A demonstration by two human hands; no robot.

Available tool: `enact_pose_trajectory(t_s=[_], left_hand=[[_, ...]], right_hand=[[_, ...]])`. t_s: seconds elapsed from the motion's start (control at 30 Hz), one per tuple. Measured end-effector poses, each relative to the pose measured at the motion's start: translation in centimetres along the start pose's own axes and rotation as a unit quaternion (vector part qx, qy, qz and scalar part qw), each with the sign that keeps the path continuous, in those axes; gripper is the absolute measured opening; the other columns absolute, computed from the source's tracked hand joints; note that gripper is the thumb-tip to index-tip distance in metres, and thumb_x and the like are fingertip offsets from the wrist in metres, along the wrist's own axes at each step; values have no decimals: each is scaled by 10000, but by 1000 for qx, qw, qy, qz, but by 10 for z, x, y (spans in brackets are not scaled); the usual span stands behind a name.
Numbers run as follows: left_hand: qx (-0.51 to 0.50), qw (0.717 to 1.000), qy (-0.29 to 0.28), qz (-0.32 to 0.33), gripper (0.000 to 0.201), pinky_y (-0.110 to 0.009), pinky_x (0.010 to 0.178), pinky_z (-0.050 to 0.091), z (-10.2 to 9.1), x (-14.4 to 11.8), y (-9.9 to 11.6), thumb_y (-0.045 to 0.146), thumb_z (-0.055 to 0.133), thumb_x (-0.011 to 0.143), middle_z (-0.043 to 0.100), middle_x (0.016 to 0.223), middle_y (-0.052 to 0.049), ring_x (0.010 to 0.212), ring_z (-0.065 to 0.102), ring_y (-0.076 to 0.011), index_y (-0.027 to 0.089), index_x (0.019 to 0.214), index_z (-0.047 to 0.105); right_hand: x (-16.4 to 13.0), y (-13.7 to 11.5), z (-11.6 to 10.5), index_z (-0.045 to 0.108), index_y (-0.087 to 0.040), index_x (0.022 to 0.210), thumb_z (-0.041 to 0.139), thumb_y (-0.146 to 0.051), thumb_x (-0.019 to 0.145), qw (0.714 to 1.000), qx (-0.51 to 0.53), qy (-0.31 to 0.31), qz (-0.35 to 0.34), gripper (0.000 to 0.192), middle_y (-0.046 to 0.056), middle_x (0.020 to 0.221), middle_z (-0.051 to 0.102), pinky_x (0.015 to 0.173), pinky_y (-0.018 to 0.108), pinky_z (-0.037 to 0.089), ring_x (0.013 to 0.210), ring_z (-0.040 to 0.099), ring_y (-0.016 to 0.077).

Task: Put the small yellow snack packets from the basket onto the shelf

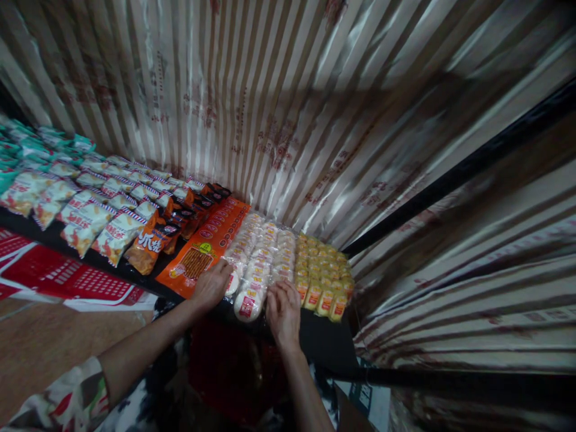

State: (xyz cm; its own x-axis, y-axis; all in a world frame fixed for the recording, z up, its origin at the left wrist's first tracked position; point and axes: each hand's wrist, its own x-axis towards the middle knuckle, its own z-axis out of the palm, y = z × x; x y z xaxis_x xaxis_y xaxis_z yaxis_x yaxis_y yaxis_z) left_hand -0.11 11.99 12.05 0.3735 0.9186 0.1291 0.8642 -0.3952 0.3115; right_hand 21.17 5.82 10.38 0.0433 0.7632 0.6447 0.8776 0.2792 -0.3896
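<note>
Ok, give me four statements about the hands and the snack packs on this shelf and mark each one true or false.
1. The left hand rests at the near end of the white round packs. True.
2. The right hand holds a green pack in the air. False: it lies on the shelf's front edge by the white round packs.
3. The yellow packs lie to the right of the white ones. True.
4. The long orange pack stands upright against the striped backdrop. False: it lies flat.
</note>
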Motion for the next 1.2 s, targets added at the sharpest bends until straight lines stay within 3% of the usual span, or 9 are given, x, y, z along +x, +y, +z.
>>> enact_pose_trajectory(t_s=[0.13, 0.33, 0.6, 0.83, 1.03, 1.2], left_hand=[[-27, 998, 42, 45, 229, -332, 854, 515, 6, -8, 10, 232, 405, 959, 592, 1117, -91, 1004, 585, -206, 155, 1045, 603], [-32, 979, 65, 191, 156, -346, 874, 502, 29, -30, 35, 175, 461, 934, 597, 1116, -93, 1002, 548, -211, 142, 1019, 588], [-17, 984, 11, 176, 174, -342, 849, 493, 29, -41, 46, 182, 435, 949, 600, 1079, -78, 979, 531, -208, 153, 1047, 576], [-17, 978, 5, 210, 172, -351, 949, 449, 36, -45, 51, 164, 485, 925, 573, 1149, -70, 1053, 501, -211, 173, 1076, 566], [-59, 977, 21, 205, 177, -333, 803, 491, 24, -22, 53, 203, 433, 940, 613, 995, -72, 914, 528, -199, 166, 944, 606], [-56, 983, 67, 163, 202, -365, 964, 458, 8, 37, 47, 169, 440, 918, 622, 1065, -83, 1077, 524, -223, 151, 938, 640]], right_hand=[[-16, 9, -6, 669, -171, 940, 507, -248, 916, 1000, -26, 16, -3, 181, 111, 1053, 636, 960, 479, 439, 1109, 507, 256], [-22, 14, 2, 679, -161, 938, 509, -273, 916, 999, -41, -4, 5, 205, 122, 1070, 628, 951, 491, 450, 1116, 503, 271], [-20, 12, 1, 673, -167, 955, 489, -236, 922, 1000, -20, -12, 9, 199, 121, 1088, 630, 963, 482, 448, 1128, 510, 254], [5, 12, 3, 687, -180, 947, 476, -197, 921, 1000, -1, -21, 10, 213, 100, 1025, 658, 963, 445, 442, 1100, 519, 241], [36, 29, 11, 694, -177, 964, 477, -214, 919, 997, 15, -67, -22, 225, 82, 992, 686, 953, 414, 434, 1038, 544, 231], [72, 55, 24, 710, -162, 941, 462, -211, 914, 998, 7, -60, -34, 255, 89, 965, 694, 942, 397, 437, 1013, 551, 229]])
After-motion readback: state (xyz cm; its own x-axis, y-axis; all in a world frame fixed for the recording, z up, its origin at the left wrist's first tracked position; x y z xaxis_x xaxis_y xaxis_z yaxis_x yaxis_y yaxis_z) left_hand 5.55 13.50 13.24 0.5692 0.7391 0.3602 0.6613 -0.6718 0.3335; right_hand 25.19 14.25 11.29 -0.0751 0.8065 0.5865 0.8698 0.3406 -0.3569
